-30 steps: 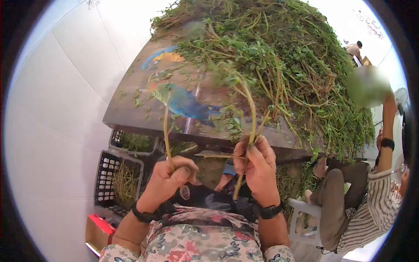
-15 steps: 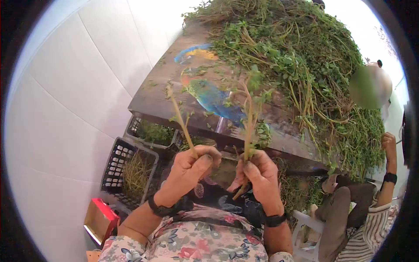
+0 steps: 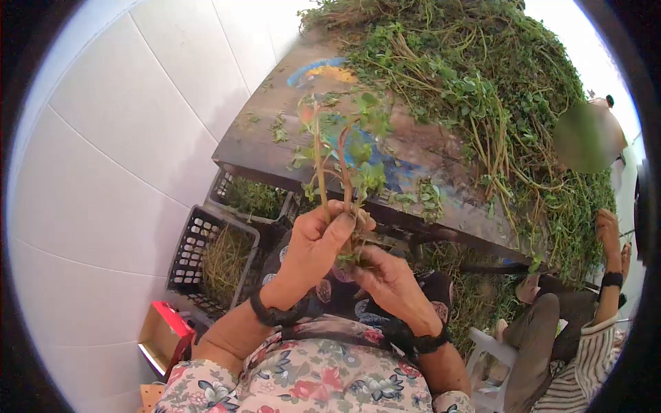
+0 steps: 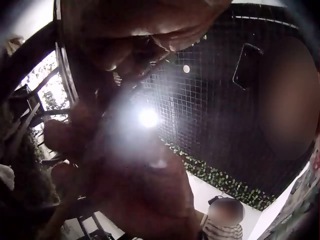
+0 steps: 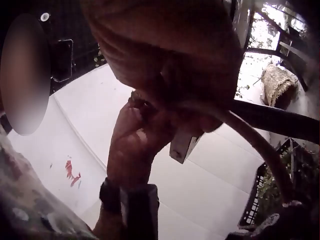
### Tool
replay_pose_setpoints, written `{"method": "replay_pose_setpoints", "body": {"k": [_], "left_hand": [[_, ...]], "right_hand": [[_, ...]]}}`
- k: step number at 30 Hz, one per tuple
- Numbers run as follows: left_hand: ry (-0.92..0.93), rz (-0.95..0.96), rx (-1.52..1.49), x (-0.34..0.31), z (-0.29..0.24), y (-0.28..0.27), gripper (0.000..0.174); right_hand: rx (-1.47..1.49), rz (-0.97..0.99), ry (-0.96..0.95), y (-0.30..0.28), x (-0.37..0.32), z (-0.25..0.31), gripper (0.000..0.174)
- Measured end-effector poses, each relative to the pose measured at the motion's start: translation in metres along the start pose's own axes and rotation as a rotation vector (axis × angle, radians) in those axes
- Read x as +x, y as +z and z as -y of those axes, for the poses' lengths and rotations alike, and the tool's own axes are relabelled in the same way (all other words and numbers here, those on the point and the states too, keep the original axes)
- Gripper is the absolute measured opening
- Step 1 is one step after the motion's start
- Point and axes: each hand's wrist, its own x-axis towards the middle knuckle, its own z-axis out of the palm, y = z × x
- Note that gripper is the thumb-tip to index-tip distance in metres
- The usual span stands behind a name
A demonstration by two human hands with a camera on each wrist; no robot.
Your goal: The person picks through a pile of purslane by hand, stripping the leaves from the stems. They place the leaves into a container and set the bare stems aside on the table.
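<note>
My left hand [image 3: 301,256] pinches a pale stem [image 3: 319,162] and a reddish leafy stem [image 3: 345,165]; both stand upright, side by side, above its fingers. Just below and to the right, my right hand [image 3: 396,286] has its fingers curled at the lower stem end, around some small green leaves [image 3: 346,261]. Seen in the right wrist view, a stem [image 5: 260,150] curves out from beneath the near right hand [image 5: 165,45], with the left hand [image 5: 135,145] close against it. The left wrist view is dark and glaring; both hands nearly meet there.
A heap of green plants [image 3: 482,96] covers much of the table [image 3: 275,148]. Black crates [image 3: 184,256] with plant material stand below its left edge, near a red-edged box [image 3: 165,335]. Another person [image 3: 585,358] sits at the right by a white chair [image 3: 485,358].
The hands have come together. The leafy stem, earlier upright in my right hand, now stands beside the pale one in my left. My right hand has moved lower. The head view has shifted.
</note>
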Motion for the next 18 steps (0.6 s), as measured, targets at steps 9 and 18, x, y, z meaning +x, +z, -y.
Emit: {"method": "replay_pose_setpoints", "body": {"k": [9,18], "left_hand": [[-0.053,0.145,0.262,-0.002,-0.007,0.014,0.013],[0.016,0.138,0.415,-0.005,-0.008,0.038,0.012]], "right_hand": [[0.245,-0.456,-0.051,-0.049,-0.022,0.051,0.031],[0.384,-0.477,-0.048,-0.045,-0.017,0.045,0.021]]}}
